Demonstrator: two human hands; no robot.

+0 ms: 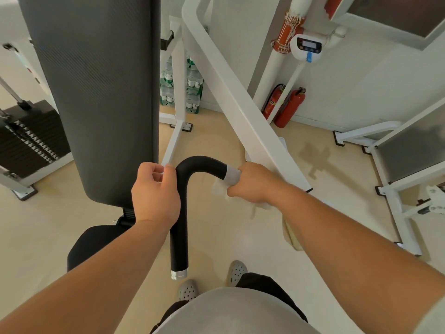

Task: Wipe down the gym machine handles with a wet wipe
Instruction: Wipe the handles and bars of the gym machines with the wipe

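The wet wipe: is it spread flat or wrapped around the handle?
Wrapped. The wet wipe circles the black handle where the right hand grips it; a crumpled end hangs below the hand.

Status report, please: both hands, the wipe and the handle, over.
Left hand holds black handle at the bend. Right hand grips wet wipe wrapped round handle's far end. White frame arm close beside right hand.

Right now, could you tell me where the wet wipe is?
In the head view, right of centre, the wet wipe is wrapped round the upper end of the black handle, gripped by the right hand, beside the white frame bar.
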